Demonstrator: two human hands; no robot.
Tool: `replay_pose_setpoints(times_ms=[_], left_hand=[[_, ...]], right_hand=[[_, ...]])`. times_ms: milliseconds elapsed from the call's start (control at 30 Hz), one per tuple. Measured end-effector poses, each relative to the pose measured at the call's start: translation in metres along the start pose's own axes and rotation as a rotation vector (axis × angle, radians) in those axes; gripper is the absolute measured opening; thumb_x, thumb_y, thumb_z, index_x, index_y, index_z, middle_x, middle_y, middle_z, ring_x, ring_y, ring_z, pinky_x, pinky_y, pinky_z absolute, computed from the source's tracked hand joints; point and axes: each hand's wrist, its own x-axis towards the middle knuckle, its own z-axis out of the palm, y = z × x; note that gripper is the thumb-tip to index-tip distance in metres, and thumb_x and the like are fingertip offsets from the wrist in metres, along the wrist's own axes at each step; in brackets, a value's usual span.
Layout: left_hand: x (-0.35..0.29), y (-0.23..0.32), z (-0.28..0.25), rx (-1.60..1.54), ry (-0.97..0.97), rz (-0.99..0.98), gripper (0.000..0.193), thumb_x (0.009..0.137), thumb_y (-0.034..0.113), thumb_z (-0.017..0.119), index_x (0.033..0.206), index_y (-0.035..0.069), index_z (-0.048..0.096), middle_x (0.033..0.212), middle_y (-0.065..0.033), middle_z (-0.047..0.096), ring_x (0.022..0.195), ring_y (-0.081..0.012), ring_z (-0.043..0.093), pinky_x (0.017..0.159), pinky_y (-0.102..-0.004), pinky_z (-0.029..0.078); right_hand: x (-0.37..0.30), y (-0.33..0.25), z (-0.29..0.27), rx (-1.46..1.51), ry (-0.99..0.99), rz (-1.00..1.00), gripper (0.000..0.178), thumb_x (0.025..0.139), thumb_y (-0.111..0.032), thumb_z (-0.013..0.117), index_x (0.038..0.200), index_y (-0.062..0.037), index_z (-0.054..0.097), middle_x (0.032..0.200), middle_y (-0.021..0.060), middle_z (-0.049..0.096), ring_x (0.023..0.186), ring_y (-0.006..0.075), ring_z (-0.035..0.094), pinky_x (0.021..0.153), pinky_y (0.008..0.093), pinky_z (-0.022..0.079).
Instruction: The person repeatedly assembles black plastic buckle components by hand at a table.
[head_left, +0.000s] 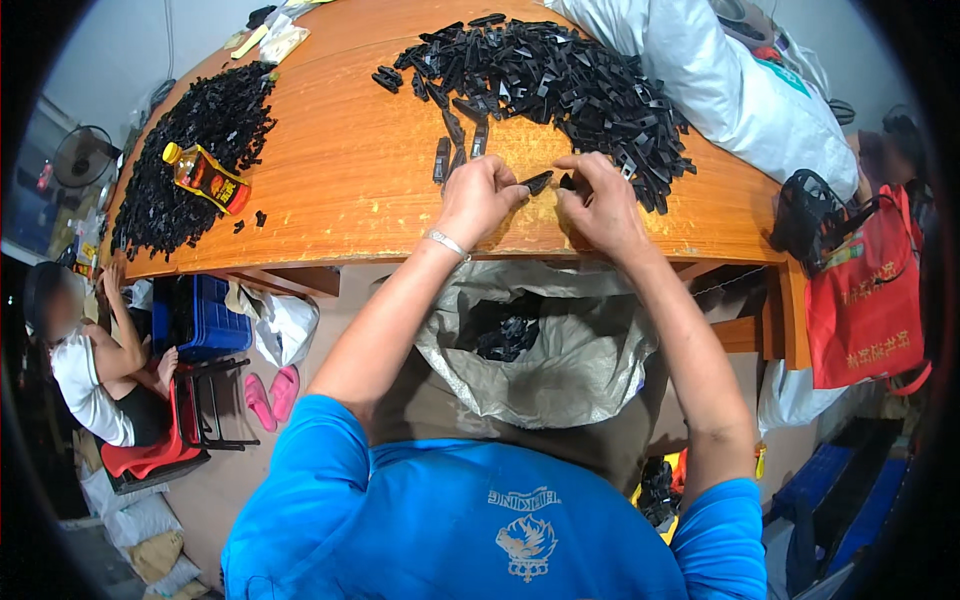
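1. The left hand (480, 195) is above the near edge of the wooden table (340, 150), its thumb and forefinger clamped on a slim black clip (539, 183), which points right toward the other hand.
2. The right hand (602, 205) is just to the right, its finger and thumb curled toward each other with a small dark part (568, 182) between the tips; I cannot tell whether they grip it. The two hands are near each other but apart.
3. A silvery band (447, 243) circles the left wrist.
4. A few loose black pieces (442, 160) lie just beyond the left hand, in a loose line leading to the far side.
5. A big heap of black pieces (560, 85) curves from the far middle of the table down to the right, beyond the right hand.
6. A second dark heap (195, 125) covers the table's left end, with a yellow-capped bottle (210, 180) lying tilted against its right side.
7. Below the near edge, between the forearms, a pale woven sack (560, 400) gapes open, with dark pieces (508, 335) inside.
8. A stuffed white sack (700, 80) rests at the far right; a red bag (870, 290) hangs at the table's right end.
9. On the left, another person (90, 390) sits on a red chair (150, 455), near pink slippers (272, 397).
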Motion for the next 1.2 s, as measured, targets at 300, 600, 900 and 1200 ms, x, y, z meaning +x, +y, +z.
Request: replay_pose_setpoints(times_ms=[300, 600, 900, 1200], left_hand=[[-0.012, 0.002, 0.003, -0.912, -0.205, -0.255, 0.035, 0.093, 0.004, 0.08, 0.125, 0.002, 0.065, 0.097, -0.0055, 0.075, 0.084, -0.0142, 0.071, 0.076, -0.0299, 0.059], [-0.007, -0.003, -0.014, -0.917, -0.421, -0.149, 0.039, 0.089, -0.003, 0.081, 0.122, 0.003, 0.061, 0.106, -0.003, 0.071, 0.092, -0.0087, 0.068, 0.081, -0.0262, 0.057], [-0.034, -0.012, -0.009, 0.049, 0.082, 0.296, 0.021, 0.076, 0.011, 0.087, 0.092, 0.004, 0.075, 0.095, -0.014, 0.068, 0.096, -0.0357, 0.065, 0.085, -0.0434, 0.053], [-0.042, -0.016, -0.008, 0.08, 0.108, 0.304, 0.02, 0.077, 0.013, 0.087, 0.094, 0.006, 0.078, 0.095, -0.0129, 0.066, 0.098, -0.0346, 0.064, 0.083, -0.0448, 0.053]], right_hand=[[-0.022, -0.011, 0.035, 0.369, 0.217, 0.18, 0.023, 0.084, -0.004, 0.082, 0.105, -0.0012, 0.074, 0.096, 0.0097, 0.074, 0.084, 0.0202, 0.074, 0.074, 0.0321, 0.058], [-0.028, -0.008, 0.008, 0.143, 0.096, 0.062, 0.024, 0.082, -0.009, 0.085, 0.103, -0.0041, 0.076, 0.096, 0.0124, 0.075, 0.088, 0.0279, 0.076, 0.076, 0.0372, 0.059], [-0.031, 0.0, 0.003, -0.475, -0.008, 0.155, 0.023, 0.081, -0.016, 0.085, 0.1, -0.0044, 0.08, 0.1, 0.0163, 0.072, 0.094, 0.036, 0.07, 0.083, 0.0455, 0.057], [-0.02, -0.012, 0.016, -0.153, -0.034, 0.06, 0.027, 0.085, -0.017, 0.084, 0.11, -0.0069, 0.08, 0.101, 0.0113, 0.068, 0.092, 0.0336, 0.069, 0.08, 0.0425, 0.055]])
